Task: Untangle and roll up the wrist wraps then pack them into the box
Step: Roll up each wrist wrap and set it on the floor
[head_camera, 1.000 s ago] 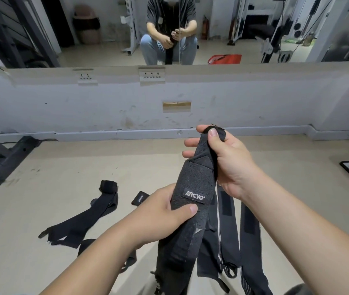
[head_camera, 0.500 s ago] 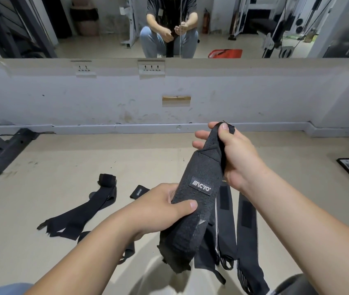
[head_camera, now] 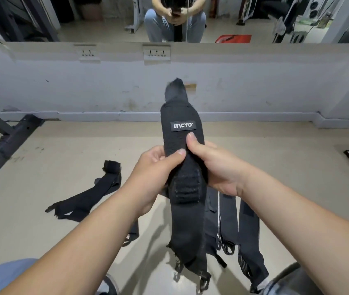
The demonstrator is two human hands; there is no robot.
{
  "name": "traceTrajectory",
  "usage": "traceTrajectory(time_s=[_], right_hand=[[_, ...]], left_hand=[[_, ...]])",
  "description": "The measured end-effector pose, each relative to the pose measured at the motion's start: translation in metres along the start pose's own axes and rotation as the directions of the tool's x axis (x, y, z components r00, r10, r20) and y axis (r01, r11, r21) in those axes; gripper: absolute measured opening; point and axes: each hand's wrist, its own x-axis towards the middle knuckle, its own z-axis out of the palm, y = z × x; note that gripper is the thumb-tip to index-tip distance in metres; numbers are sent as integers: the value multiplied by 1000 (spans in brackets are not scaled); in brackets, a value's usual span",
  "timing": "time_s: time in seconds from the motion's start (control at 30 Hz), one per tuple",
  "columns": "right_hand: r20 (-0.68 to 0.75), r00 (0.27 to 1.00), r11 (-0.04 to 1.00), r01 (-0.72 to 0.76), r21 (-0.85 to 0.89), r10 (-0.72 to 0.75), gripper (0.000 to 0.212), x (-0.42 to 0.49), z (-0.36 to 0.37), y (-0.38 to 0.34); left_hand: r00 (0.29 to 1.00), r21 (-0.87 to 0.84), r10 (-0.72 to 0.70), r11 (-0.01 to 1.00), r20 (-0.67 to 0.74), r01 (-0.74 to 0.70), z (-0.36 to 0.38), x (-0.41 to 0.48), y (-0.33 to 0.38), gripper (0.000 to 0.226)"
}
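Both hands, left hand (head_camera: 158,167) and right hand (head_camera: 216,167), are gripping the wrist wrap (head_camera: 183,177) mid-strap. Its logo end is sticking up. More wraps (head_camera: 229,220) are lying just behind it on the floor (head_camera: 62,156).

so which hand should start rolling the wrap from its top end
Probably the right hand: its thumb sits higher, just under the logo patch, nearer the free top of the wrap; the left hand grips lower.

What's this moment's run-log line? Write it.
stage: untangling; left hand: grips wrist wrap; right hand: grips it too; other wraps: on floor; box: unseen
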Motion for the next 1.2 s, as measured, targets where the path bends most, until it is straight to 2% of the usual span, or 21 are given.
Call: traceTrajectory(time_s=[0.07, 0.13, 0.2, 0.3, 0.37, 0.43, 0.53, 0.67, 0.73, 0.83, 0.87, 0.93, 0.97, 1.0, 1.03, 1.07, 1.1, 1.13, 1.2], right_hand=[[-103, 993, 996, 69, 65, -62, 50, 7, -6, 2], [-185, 979, 988, 106, 113, -84, 48, 10, -9, 3], [-248, 968, 987, 84, 134, -49, 49, 18, -13, 7], [-316, 948, 983, 20, 183, 40, 55, 37, -27, 20], [-331, 936, 977, -49, 207, 118, 55, 50, -38, 30], [-306, 934, 978, -145, 146, 185, 44, 59, -48, 43], [-308, 917, 967, -251, 52, 255, 29, 83, -70, 80], [-375, 872, 934, -354, -41, 315, 22, 117, -98, 149], [-386, 850, 913, -405, -40, 360, 30, 134, -110, 186], [-404, 819, 891, -453, -19, 407, 66, 163, -131, 228], [-421, 812, 895, -445, -2, 403, 67, 174, -140, 235], [-448, 810, 912, -410, 29, 378, 49, 194, -159, 245], [-456, 813, 920, -391, 33, 362, 45, 202, -168, 247], [-452, 825, 928, -373, 17, 339, 45, 208, -178, 246], [-442, 840, 934, -358, -16, 315, 48, 213, -186, 246], [-433, 854, 934, -350, -69, 288, 52, 217, -194, 246], [-428, 866, 934, -337, -120, 258, 56, 220, -199, 244], [-420, 877, 929, -328, -170, 233, 60, 223, -206, 245], [-377, 904, 918, -309, -247, 202, 68, 228, -213, 244]], left_hand=[[991, -32, -85, 996, 108, 89, -3, 2, -10, 23], [966, 103, -134, 988, 219, 113, -4, 3, -31, 23], [938, 259, -209, 956, 276, 137, -3, 2, -56, 29], [936, 388, -255, 910, 241, 148, -4, 9, -85, 27], [955, 396, -251, 902, 161, 171, -6, 22, -95, 23], [951, 353, -269, 913, 152, 202, -8, 38, -103, 22], [903, 325, -371, 900, 216, 292, -11, 65, -129, 22], [814, 536, -538, 763, 219, 360, -17, 97, -184, 10], [769, 566, -610, 709, 193, 420, -23, 115, -216, 10], [693, 607, -703, 623, 159, 493, -33, 144, -257, 23], [673, 630, -723, 598, 156, 495, -35, 155, -267, 28], [667, 681, -729, 567, 153, 463, -39, 183, -288, 36], [707, 718, -691, 569, 152, 402, -41, 199, -299, 34], [776, 782, -615, 550, 140, 294, -43, 218, -308, 29], [855, 863, -504, 479, 121, 160, -44, 237, -317, 24], [913, 934, -391, 357, 115, 35, -43, 255, -322, 22], [946, 968, -298, 245, 132, -58, -41, 272, -325, 25], [953, 980, -261, 166, 153, -111, -39, 286, -329, 30], [923, 971, -308, 15, 232, -239, -36, 307, -342, 46]])
